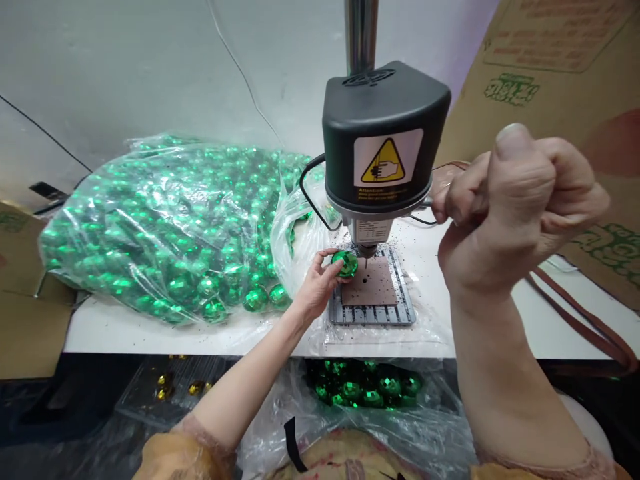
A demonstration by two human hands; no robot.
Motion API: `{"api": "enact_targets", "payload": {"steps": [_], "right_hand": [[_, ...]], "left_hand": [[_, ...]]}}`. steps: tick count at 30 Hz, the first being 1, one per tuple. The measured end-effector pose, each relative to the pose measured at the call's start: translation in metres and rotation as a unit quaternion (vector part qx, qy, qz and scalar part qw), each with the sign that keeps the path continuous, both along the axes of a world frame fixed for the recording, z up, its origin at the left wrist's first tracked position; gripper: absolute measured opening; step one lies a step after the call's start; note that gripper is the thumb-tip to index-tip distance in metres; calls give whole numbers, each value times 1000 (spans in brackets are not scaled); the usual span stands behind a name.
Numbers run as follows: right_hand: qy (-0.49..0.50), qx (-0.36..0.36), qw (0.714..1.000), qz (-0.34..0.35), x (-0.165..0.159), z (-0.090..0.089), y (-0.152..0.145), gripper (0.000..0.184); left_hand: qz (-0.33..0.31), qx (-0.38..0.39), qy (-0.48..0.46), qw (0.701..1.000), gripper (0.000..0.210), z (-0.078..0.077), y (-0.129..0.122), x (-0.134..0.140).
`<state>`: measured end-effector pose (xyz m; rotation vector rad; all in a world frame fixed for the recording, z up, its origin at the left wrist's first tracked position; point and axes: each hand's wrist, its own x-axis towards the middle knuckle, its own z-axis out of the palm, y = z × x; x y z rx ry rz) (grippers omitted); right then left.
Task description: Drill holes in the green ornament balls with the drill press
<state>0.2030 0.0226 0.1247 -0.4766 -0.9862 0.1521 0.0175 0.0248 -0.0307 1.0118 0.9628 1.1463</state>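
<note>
My left hand [320,283] pinches a shiny green faceted bauble [345,265] between thumb and fingers. It holds the bauble just left of the bit of a small black bench drill press [385,133]. Below the bit, a brownish square board [377,290] with a dark hole lies on the slotted metal base [407,313]. My right hand [520,200] is raised at the drill's right side, fingers curled into a fist around its feed handle, which the fingers mostly hide.
A large clear bag [165,220] of green baubles fills the table's left side. More green baubles [373,387] lie in an open plastic bag below the table edge. Cardboard boxes [565,87] stand at right and left. Dark shavings are scattered around the drill base.
</note>
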Motion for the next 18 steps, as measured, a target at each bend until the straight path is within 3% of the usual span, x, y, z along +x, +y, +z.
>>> {"api": "enact_targets", "payload": {"steps": [7, 18], "right_hand": [[-14, -5, 999, -37, 1, -2, 1, 49], [0, 5, 1000, -19, 1, -2, 2, 48]], "left_hand": [[5, 130, 144, 981, 59, -20, 5, 9], [-20, 184, 232, 955, 58, -28, 5, 13]]}}
